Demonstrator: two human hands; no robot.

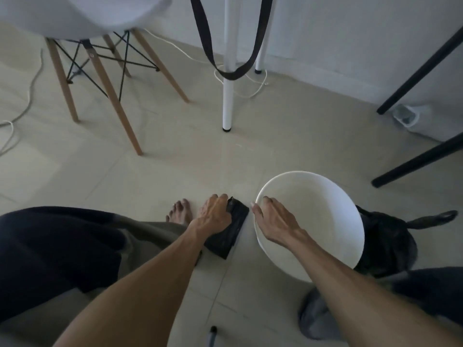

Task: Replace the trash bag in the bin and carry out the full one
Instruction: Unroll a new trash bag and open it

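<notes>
A round white bin [323,196] stands on the tiled floor at the lower right, and nothing shows inside it. My right hand [273,219] grips its near left rim. Just left of the bin a flat folded black trash bag [234,231] lies on the floor. My left hand [215,211] rests on it, fingers pinching its far top corner. Behind the bin at the right sits a full, tied black trash bag [383,236], its knotted tail pointing right.
A white shell chair with wooden legs [112,96] stands at the back left. A white table leg [228,96] with a hanging black strap [233,71] is straight ahead. Two black legs [421,156] slant in at the right. Cables [15,116] lie at the left. My bare foot [180,211] is beside the folded bag.
</notes>
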